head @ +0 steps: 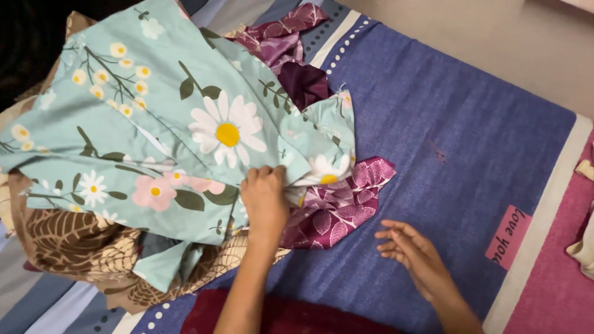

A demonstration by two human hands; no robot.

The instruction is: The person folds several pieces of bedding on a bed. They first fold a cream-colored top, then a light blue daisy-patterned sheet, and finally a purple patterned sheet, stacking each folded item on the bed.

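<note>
With our left hand (265,199) gripping the floral cloth (167,124) at frame centre, we should pull evenly while the open right hand (413,252) flattens the bed sheet (445,124).

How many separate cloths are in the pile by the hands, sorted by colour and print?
Light teal cloth with daisies, gripped by the left hand: 1
Maroon leaf-print cloth, left of the open right hand: 1
Brown leaf-print cloth: 1
Total: 3, all lying on the blue bedsheet. The maroon fabric at the top may be the same cloth.
</note>
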